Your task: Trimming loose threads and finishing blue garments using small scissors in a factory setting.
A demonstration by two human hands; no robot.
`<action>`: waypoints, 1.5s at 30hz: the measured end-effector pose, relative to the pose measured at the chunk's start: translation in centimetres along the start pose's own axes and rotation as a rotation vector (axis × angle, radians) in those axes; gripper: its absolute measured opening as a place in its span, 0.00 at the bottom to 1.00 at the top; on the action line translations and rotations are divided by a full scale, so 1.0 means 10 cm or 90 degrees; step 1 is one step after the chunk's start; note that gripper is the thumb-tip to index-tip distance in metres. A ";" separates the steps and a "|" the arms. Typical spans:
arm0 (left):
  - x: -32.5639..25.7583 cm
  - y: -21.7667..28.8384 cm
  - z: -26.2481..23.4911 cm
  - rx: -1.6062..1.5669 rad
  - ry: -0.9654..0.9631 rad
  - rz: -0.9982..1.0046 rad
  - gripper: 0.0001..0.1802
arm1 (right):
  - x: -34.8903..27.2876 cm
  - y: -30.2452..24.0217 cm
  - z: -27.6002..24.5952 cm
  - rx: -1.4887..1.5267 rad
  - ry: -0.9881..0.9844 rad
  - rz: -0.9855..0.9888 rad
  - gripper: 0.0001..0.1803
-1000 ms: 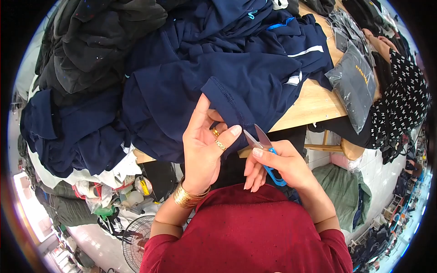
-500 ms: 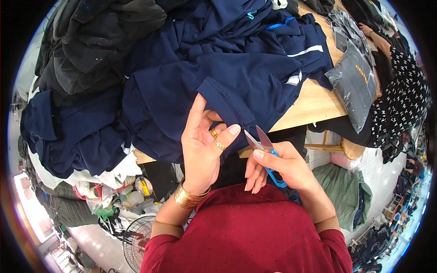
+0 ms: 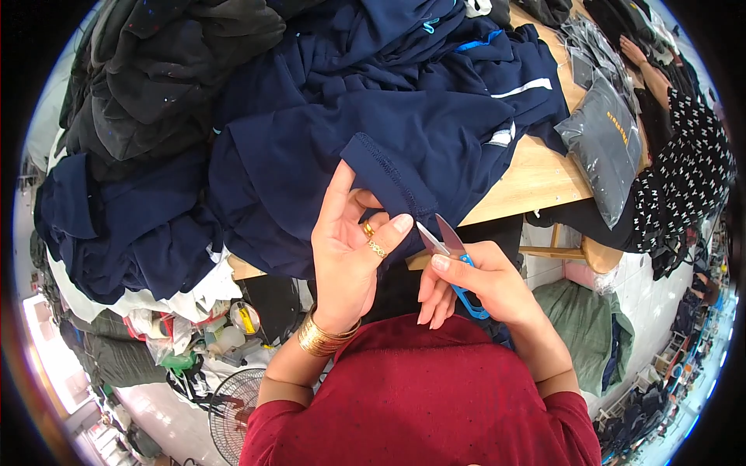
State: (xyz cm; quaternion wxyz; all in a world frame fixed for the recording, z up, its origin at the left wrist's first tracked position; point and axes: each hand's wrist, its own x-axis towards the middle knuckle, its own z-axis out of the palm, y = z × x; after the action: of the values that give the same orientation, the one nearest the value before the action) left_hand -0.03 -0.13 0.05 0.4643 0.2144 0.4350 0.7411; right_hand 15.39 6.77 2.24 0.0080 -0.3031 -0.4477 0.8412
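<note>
Head view: navy garment [image 3: 373, 147] heaped across a wooden table [image 3: 536, 175], a floor fan [image 3: 233, 404] below. Its hem hides my left hand's [image 3: 350, 248] lower fingers; the thumb and forefinger pinch the stitched edge. My right hand [image 3: 474, 283] is clamped on blue thread snips [image 3: 451, 256], blades parted just beside that hem.

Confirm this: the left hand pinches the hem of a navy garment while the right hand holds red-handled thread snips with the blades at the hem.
Not quite: the thread snips have a blue handle, not a red one, as the head view shows. The rest holds: the left hand pinches the hem of the navy garment, and the right hand holds the snips with the blades at that hem.
</note>
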 end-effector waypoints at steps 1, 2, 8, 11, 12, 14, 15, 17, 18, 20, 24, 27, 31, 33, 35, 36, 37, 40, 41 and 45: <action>0.00 0.00 0.00 0.001 -0.002 0.002 0.40 | 0.00 0.00 0.00 0.000 0.001 0.001 0.21; 0.00 -0.01 0.00 0.001 -0.003 0.005 0.40 | 0.00 0.00 0.00 -0.001 0.002 0.001 0.21; 0.00 -0.01 0.00 0.006 -0.002 -0.002 0.39 | 0.00 0.02 -0.02 -0.003 0.000 -0.002 0.22; 0.00 0.00 0.02 -0.002 0.009 -0.009 0.39 | -0.01 0.02 -0.02 0.002 0.004 0.004 0.22; 0.00 0.00 0.02 -0.002 0.009 -0.009 0.39 | -0.01 0.02 -0.02 0.002 0.003 0.004 0.22; 0.00 0.00 0.01 0.000 0.011 -0.009 0.38 | 0.00 0.01 -0.02 -0.002 0.012 0.004 0.22; 0.00 0.00 0.02 0.000 0.011 -0.009 0.38 | 0.00 0.01 -0.02 -0.002 0.012 0.004 0.22; 0.01 0.01 0.03 0.009 0.012 -0.006 0.38 | 0.00 0.01 -0.02 -0.023 0.033 0.006 0.21; 0.01 0.01 0.03 0.008 0.012 -0.005 0.38 | 0.00 0.01 -0.02 -0.023 0.033 0.006 0.21; 0.00 0.00 0.02 0.014 0.010 0.000 0.38 | 0.01 0.01 -0.02 -0.047 0.063 -0.010 0.20; 0.00 -0.04 0.00 0.019 0.003 0.006 0.38 | 0.03 0.05 0.06 -0.105 0.140 -0.064 0.19; -0.01 -0.04 0.01 0.011 0.004 0.001 0.38 | 0.03 0.04 0.06 -0.102 0.122 -0.064 0.20; -0.01 -0.05 0.01 0.001 0.008 -0.019 0.38 | 0.04 0.05 0.02 -0.058 0.069 -0.054 0.20; 0.00 -0.04 0.00 -0.002 0.007 -0.026 0.38 | 0.06 0.06 0.01 -0.070 0.069 -0.057 0.20; 0.02 -0.01 0.00 0.004 0.005 -0.041 0.39 | 0.08 0.05 0.00 -0.073 0.070 -0.056 0.21; 0.02 -0.01 0.00 0.004 0.003 -0.040 0.39 | 0.08 0.05 0.00 -0.074 0.070 -0.058 0.21; 0.03 -0.01 0.01 0.004 0.001 -0.040 0.39 | 0.07 0.04 0.00 -0.063 0.074 -0.058 0.20; 0.05 -0.01 0.06 0.007 0.008 -0.047 0.40 | 0.05 0.00 0.02 -0.025 0.089 -0.072 0.20; 0.06 -0.01 0.06 0.008 0.015 -0.055 0.40 | 0.05 0.03 -0.02 -0.013 0.067 -0.061 0.19; 0.08 -0.05 0.03 0.032 0.015 -0.056 0.41 | 0.10 0.06 -0.05 -0.089 0.080 -0.059 0.19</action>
State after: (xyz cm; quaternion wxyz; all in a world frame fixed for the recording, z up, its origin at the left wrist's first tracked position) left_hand 0.01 0.82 -0.26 0.4855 0.1982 0.4681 0.7112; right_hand 15.02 7.06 1.07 0.0535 -0.3338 -0.5176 0.7860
